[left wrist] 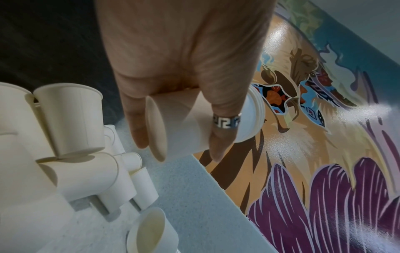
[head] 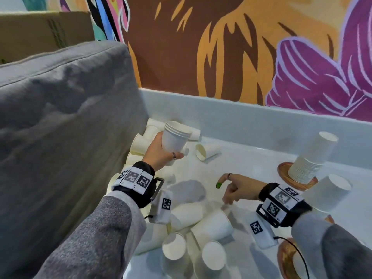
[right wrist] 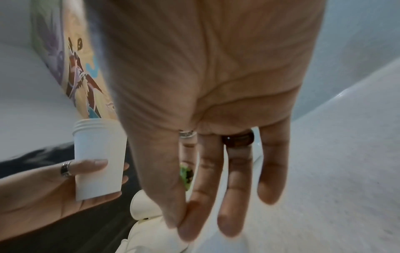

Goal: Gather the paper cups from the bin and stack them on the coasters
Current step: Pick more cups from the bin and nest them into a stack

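My left hand (head: 171,151) grips a short stack of nested white paper cups (head: 175,137), held mouth-up above the far left of the white bin (head: 251,119). In the left wrist view the thumb and ringed finger of that hand (left wrist: 177,147) wrap the stack (left wrist: 186,123). My right hand (head: 226,191) hangs over the loose cups (head: 209,228) with straight fingers (right wrist: 233,196) and holds nothing. A tall upside-down cup stack (head: 311,158) stands on a wooden coaster (head: 283,174). A second inverted stack (head: 328,193) stands nearer, its base hidden by my wrist.
A grey cushion (head: 60,117) borders the bin on the left, with several cups (head: 141,142) piled against it. One cup (head: 207,151) lies on its side mid-bin. Another wooden coaster (head: 284,256) shows at the bottom right. A painted wall rises behind.
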### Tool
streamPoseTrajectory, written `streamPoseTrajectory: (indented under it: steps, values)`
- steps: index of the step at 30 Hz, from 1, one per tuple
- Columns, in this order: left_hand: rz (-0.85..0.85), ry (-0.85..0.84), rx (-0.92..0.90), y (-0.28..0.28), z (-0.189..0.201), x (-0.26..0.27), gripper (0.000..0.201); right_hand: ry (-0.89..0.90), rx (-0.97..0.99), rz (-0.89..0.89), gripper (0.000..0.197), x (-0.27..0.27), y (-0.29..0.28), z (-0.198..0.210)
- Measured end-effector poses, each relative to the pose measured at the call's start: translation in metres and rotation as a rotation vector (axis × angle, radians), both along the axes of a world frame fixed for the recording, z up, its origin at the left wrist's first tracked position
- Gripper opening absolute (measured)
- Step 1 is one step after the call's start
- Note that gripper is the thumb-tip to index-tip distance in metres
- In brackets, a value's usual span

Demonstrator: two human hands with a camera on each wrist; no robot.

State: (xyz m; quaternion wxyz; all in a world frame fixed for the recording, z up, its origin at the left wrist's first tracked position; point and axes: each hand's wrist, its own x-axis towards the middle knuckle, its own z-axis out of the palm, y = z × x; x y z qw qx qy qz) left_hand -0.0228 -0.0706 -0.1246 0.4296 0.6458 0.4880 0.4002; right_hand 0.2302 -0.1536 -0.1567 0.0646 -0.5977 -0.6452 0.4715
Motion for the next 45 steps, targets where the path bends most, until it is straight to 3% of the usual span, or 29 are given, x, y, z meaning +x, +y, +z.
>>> streamPoseTrajectory:
  steps: [3, 8, 14, 17, 20, 25, 29, 34, 39, 45]
  values:
    - [0.006, 0.008, -0.005, -0.002, 0.001, -0.001, 0.077, -0.056, 0.061, -0.026, 0.041, -0.003, 0.001, 0.003]
    - [0.012, 0.039, -0.008, -0.005, 0.002, -0.001, 0.078, -0.185, -0.135, 0.105, 0.051, -0.018, -0.006, -0.017]
    - [0.026, 0.06, 0.012, -0.004, 0.002, -0.002, 0.066, -0.137, -0.057, 0.104, 0.037, -0.018, -0.001, -0.008]
    - [0.029, 0.072, 0.033, -0.002, 0.004, -0.002, 0.068, -0.185, 0.135, 0.074, 0.03, -0.006, 0.009, 0.018]
    - [0.034, 0.083, 0.045, -0.002, 0.006, -0.003, 0.07, -0.24, 0.511, -0.056, 0.025, -0.001, 0.015, 0.052]
    - [0.056, 0.088, 0.032, -0.004, 0.008, -0.003, 0.074, -0.01, 1.076, -0.364, 0.026, -0.023, 0.014, 0.107]
    - [0.037, 0.104, 0.023, -0.011, 0.013, -0.001, 0.078, 0.114, 1.27, -0.347, 0.032, -0.049, 0.013, 0.126]
    - [0.011, 0.113, 0.052, -0.02, 0.019, 0.004, 0.079, 0.137, 1.188, -0.173, 0.03, -0.069, 0.013, 0.119]
    - [-0.051, 0.103, 0.054, -0.026, 0.019, 0.011, 0.071, 0.149, 0.897, -0.007, 0.029, -0.071, 0.006, 0.105]
    - [0.008, 0.035, 0.043, -0.024, 0.014, 0.009, 0.067, 0.269, 0.98, -0.129, 0.023, -0.059, -0.016, 0.088]
